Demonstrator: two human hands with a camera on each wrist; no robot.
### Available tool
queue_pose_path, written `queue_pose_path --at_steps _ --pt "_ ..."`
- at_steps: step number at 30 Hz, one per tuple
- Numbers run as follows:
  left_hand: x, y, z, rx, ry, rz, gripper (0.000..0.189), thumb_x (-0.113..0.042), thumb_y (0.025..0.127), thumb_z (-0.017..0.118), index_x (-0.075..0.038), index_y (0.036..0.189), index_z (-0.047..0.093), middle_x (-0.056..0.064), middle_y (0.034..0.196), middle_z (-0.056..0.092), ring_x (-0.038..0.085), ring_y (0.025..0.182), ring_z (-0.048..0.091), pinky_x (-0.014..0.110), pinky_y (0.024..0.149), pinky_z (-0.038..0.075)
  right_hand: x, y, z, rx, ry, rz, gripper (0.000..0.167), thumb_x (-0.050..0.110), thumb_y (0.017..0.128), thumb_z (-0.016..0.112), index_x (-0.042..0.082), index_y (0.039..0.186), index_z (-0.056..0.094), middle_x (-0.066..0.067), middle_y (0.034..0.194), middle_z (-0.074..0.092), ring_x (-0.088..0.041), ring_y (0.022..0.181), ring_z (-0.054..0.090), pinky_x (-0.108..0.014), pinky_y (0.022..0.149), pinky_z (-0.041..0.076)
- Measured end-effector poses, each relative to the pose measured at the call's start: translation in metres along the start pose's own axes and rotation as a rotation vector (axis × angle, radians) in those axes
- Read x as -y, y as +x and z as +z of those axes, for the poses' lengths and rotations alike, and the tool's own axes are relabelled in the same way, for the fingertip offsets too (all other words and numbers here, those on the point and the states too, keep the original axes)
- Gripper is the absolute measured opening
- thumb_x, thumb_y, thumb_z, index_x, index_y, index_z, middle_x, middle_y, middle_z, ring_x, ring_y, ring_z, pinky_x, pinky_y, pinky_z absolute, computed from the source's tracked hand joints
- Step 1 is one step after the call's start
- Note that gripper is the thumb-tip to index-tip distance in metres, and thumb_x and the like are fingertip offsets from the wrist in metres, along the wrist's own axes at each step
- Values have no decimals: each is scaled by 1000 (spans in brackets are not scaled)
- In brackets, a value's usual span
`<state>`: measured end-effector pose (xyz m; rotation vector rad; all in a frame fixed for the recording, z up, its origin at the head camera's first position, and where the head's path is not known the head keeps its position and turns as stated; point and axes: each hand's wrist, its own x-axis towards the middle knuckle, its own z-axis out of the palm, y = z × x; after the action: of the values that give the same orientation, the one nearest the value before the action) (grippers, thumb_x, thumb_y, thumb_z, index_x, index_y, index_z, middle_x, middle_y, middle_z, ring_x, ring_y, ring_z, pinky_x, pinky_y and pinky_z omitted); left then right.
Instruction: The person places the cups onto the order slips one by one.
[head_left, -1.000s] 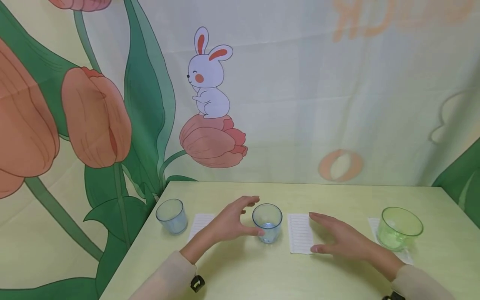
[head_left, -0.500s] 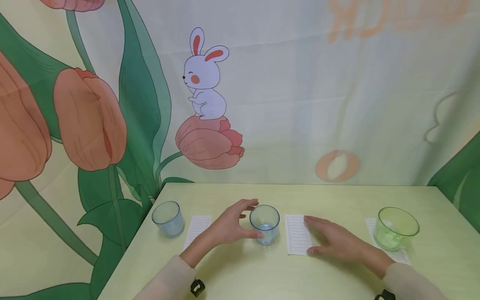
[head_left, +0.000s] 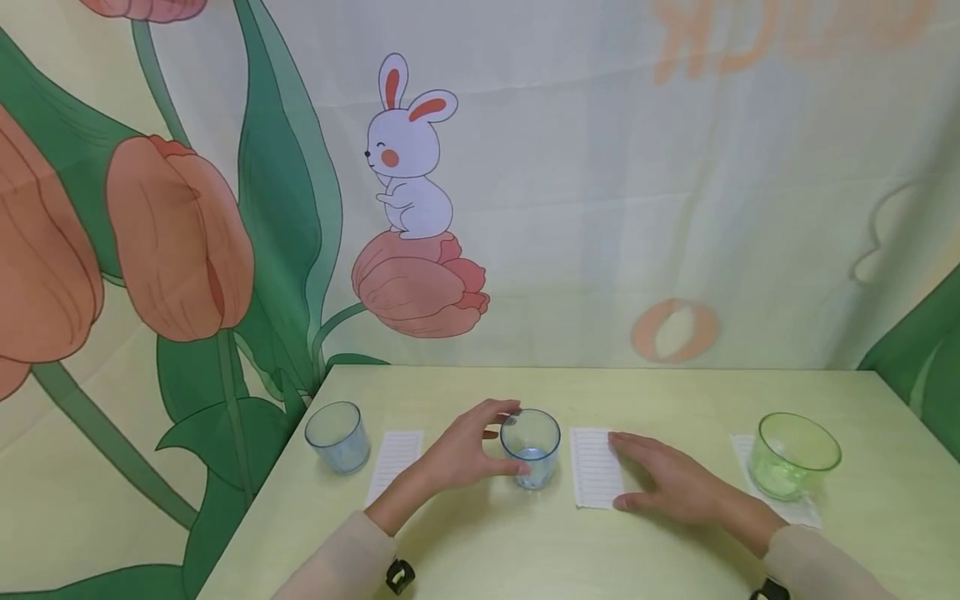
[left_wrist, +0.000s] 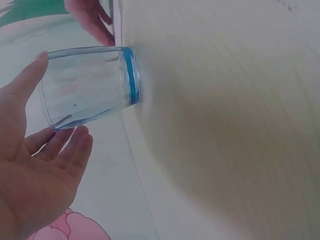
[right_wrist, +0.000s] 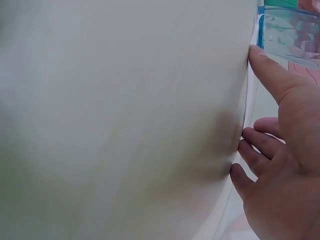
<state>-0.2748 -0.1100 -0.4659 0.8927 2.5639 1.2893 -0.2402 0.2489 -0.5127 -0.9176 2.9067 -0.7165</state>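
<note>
A clear glass with a blue rim [head_left: 530,450] stands upright near the middle of the table. My left hand [head_left: 465,450] curves loosely about its left side, thumb in front and fingers behind. In the left wrist view the thumb tip meets one end of the glass [left_wrist: 90,87], while the other fingers lie spread just beside its wall. My right hand [head_left: 675,479] rests at the right edge of a white lined paper slip [head_left: 595,467], index fingertip and thumb tip on that edge. The right wrist view shows its fingers extended along the table surface.
Another bluish glass [head_left: 339,437] stands at the table's left edge, with a lined paper slip [head_left: 397,458] beside it. On the right, a green glass bowl [head_left: 795,458] sits on a further slip. Behind the table [head_left: 525,550] hangs a printed curtain [head_left: 562,208].
The left hand has edged right, its thumb coming further across the front of the glass. The right hand has shifted slightly left onto the paper's edge. The glass stays put.
</note>
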Motion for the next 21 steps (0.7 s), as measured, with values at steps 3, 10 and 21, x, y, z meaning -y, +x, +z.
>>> queue_pose_path --at_steps 3,10,21 --pt "1 1 2 -4 -17 -9 88 -29 84 94 -11 157 48 9 150 57 22 135 58 40 110 52 -1 -1 1 -13 5 8 92 46 90 84 -8 155 46 -26 158 47 -47 145 46 -62 117 38" --pt "2 3 7 -17 -36 2 86 -29 84 94 -9 155 50 10 147 58 23 131 59 35 108 53 -1 -1 0 -11 -9 11 92 47 90 83 -7 155 46 -26 159 47 -47 145 45 -61 118 38" --pt "2 4 11 -48 -28 2 82 -29 83 94 -5 150 53 10 141 60 23 130 57 35 110 52 5 -2 0 -17 3 15 92 48 90 84 -7 154 47 -26 157 49 -48 144 47 -62 117 39"
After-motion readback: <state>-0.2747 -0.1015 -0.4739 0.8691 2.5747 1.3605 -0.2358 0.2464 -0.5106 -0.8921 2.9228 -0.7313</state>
